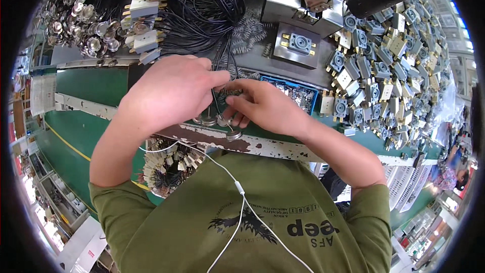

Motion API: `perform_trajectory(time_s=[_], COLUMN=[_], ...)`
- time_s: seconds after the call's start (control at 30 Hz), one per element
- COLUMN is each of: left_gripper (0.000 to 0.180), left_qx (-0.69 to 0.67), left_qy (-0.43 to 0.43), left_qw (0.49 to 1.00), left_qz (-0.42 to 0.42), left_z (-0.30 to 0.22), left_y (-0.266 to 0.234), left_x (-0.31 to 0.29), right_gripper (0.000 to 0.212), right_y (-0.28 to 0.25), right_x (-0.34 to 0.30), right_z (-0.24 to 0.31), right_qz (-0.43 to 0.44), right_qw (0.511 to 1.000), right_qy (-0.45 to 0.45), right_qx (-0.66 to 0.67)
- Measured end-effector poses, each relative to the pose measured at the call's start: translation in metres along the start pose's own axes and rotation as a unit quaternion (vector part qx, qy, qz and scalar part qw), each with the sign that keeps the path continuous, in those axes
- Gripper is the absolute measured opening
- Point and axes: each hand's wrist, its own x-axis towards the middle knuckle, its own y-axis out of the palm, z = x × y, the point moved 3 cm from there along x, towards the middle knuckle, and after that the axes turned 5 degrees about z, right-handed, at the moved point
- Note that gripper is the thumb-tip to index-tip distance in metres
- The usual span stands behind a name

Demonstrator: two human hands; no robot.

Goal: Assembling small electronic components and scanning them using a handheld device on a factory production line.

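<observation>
At the near edge of the bench my left hand (174, 88) is closed, its thumb and forefinger pinching a black wire (216, 102). My right hand (262, 105) faces it with curled fingers, thumb and forefinger drawn together close to the same wire; what lies between them is too small to tell. Round silver metal caps (234, 135) on wire ends hang below the fingers, by the bench edge. Beyond both hands, a thick bundle of black wires (202, 23) lies beside a pile of metal coil springs (248, 35).
Ahead stands a metal fixture (314, 2), with a grey square switch-like part on a metal block (298, 45). Many similar grey and cream parts (374, 65) are heaped at right. A blue tray (314, 102) holds small metal pieces. Silver caps (93, 44) pile up at far left.
</observation>
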Motion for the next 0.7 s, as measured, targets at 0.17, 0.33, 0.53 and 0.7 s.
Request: perform_trajectory(time_s=[0.17, 0.33, 0.53, 0.7], left_gripper=[0.010, 0.007, 0.015, 0.019], left_qx=[-0.031, -0.045, -0.083, 0.002], left_qy=[0.023, 0.003, 0.015, 0.123], left_qw=[0.999, 0.999, 0.996, 0.945], left_qz=[0.010, 0.024, -0.017, -0.302], left_z=[0.011, 0.026, 0.022, -0.002], left_y=[-0.022, -0.030, -0.023, -0.039], left_x=[-0.003, -0.008, -0.007, 0.042], right_gripper=[0.019, 0.017, 0.037, 0.042], right_y=[0.009, 0.021, 0.000, -0.046], right_x=[0.009, -0.006, -0.041, -0.060], right_z=[0.004, 0.000, 0.010, 0.034], right_qz=[-0.012, -0.122, -0.080, -0.058], right_qw=[0.988, 0.965, 0.925, 0.994], right_qy=[0.054, -0.044, -0.034, 0.025], right_qx=[0.146, 0.230, 0.369, 0.087])
